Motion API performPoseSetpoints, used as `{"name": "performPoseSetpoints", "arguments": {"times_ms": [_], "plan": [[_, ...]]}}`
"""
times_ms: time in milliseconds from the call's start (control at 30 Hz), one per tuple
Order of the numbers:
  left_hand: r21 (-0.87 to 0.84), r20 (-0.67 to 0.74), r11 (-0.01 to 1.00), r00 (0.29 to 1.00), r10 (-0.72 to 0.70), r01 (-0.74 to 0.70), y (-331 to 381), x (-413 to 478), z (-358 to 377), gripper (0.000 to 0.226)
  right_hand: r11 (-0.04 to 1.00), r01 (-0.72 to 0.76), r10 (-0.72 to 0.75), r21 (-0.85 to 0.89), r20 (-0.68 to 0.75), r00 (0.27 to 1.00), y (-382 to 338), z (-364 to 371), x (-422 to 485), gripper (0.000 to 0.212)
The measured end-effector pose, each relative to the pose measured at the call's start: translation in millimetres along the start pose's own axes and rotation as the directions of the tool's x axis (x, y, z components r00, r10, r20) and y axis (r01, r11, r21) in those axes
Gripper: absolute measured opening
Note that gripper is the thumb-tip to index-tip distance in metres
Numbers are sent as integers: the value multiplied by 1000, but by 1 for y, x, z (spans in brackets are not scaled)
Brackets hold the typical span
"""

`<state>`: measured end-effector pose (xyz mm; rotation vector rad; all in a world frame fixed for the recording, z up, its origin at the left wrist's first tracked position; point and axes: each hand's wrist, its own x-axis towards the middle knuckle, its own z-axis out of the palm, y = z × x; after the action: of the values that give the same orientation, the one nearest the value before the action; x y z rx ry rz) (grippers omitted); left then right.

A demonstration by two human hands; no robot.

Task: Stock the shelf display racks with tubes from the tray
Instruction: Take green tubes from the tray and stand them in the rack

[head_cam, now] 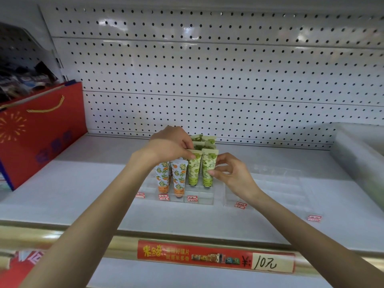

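Observation:
A clear stepped display rack point(199, 196) stands on the white shelf point(83, 194) and holds upright tubes. Two orange-patterned tubes point(178, 179) stand at its front left, and several green-patterned tubes point(194, 169) fill the columns to their right. My left hand point(170, 144) reaches over the rack and pinches the top of a front green tube. My right hand point(230, 175) pinches the side of the rightmost front green tube point(208, 169). A second clear rack point(276, 183) stands to the right with no tubes in it. No tray shows clearly.
A red gift bag point(39, 132) stands at the left of the shelf. White pegboard point(207, 80) backs the shelf. A translucent plastic bin point(361, 154) sits at the far right. A red price strip point(216, 256) runs along the shelf's front edge.

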<state>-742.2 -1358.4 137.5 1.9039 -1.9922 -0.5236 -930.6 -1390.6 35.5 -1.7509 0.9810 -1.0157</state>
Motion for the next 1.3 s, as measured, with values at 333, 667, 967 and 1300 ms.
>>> {"name": "performPoseSetpoints", "arguments": {"times_ms": [333,667,967,1300], "plan": [[20,-68,1000,998,4,-2,-2,1,6,18,1000,-28,27,-7,-24,999,-2,0,-4,25],[-26,-94,999,995,29,-31,-1,-6,6,19,1000,-13,13,3,-31,999,-7,0,-8,25],[9,-200,998,978,63,-63,-2,-19,-5,19,998,13,-16,-56,-66,998,-20,-11,-15,15],[373,-409,925,883,231,-70,9,-45,-10,49,841,-9,-97,-540,-168,981,-67,-54,-35,44]]}}
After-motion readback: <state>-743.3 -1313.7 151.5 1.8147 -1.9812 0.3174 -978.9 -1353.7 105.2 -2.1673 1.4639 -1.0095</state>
